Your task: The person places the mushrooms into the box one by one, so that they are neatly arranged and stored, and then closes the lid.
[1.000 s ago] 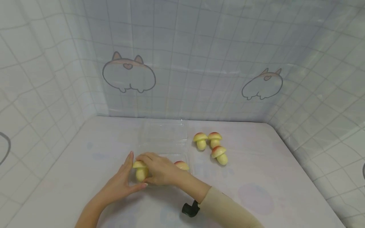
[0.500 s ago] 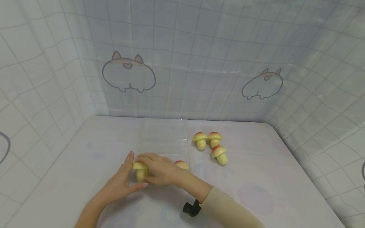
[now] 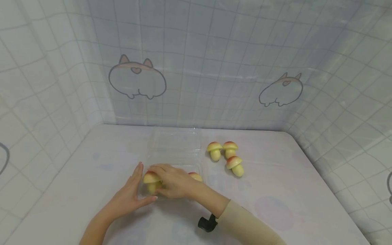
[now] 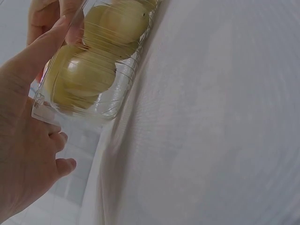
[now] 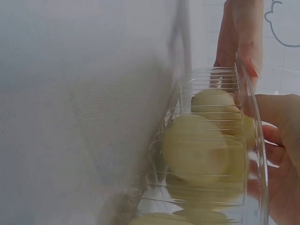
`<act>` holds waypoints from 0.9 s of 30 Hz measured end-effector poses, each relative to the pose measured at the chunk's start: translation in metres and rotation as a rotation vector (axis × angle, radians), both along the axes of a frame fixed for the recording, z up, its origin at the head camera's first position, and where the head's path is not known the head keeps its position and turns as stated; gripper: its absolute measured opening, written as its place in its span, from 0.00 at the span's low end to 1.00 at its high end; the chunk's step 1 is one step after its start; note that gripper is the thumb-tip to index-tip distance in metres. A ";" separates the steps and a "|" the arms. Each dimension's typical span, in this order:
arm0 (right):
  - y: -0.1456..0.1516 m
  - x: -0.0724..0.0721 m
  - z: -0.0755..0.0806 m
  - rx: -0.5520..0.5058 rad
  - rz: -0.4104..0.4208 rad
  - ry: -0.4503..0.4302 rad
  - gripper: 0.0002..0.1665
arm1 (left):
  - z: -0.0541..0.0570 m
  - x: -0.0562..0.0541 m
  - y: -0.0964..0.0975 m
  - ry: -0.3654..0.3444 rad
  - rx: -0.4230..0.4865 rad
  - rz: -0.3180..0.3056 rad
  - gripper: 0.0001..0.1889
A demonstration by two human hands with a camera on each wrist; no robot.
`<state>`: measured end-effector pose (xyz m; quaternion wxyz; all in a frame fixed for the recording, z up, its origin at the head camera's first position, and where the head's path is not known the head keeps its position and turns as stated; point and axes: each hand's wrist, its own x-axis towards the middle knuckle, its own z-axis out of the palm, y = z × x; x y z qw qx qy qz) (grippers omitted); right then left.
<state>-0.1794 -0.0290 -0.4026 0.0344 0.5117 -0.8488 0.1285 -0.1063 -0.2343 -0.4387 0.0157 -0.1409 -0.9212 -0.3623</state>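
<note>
A clear plastic clamshell box (image 3: 199, 168) lies with its lid (image 3: 176, 140) folded back. My right hand (image 3: 174, 182) reaches into it and grips a yellow, red-capped mushroom-shaped piece (image 3: 151, 178) at the left end, fingers over the cap and thumb low by the stem. My left hand (image 3: 130, 197) spreads straight fingers and thumb around the box's left end; in the left wrist view its thumb (image 4: 44, 49) lies by the rim. Another mushroom piece (image 3: 195, 176) shows at the box's right end, partly behind my right hand. Through the ribbed wall, the right wrist view shows several rounded yellow pieces (image 5: 194, 147).
Three more mushroom pieces lie right of the box: one at left (image 3: 215, 151), one beside it (image 3: 230, 149), and one nearer (image 3: 235, 166). A black fitting (image 3: 207, 224) sits under my right sleeve. Tile-patterned curtain (image 3: 196, 68) encloses the table (image 3: 269, 170) behind and at both sides.
The gripped mushroom piece has turned and shifted slightly, its red cap top showing more. My right hand has edged right a little; my left hand stays nearly still.
</note>
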 end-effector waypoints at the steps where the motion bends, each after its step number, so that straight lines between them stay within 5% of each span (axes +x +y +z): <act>1: 0.001 0.000 0.000 0.002 0.004 -0.002 0.43 | 0.000 0.000 0.000 0.000 0.001 -0.001 0.61; 13: 0.020 -0.010 0.011 -0.076 0.007 -0.053 0.47 | 0.000 -0.005 0.001 -0.010 -0.003 -0.006 0.61; 27: 0.049 -0.008 0.018 -0.337 0.019 -0.032 0.45 | -0.002 -0.003 -0.002 -0.006 -0.021 0.013 0.62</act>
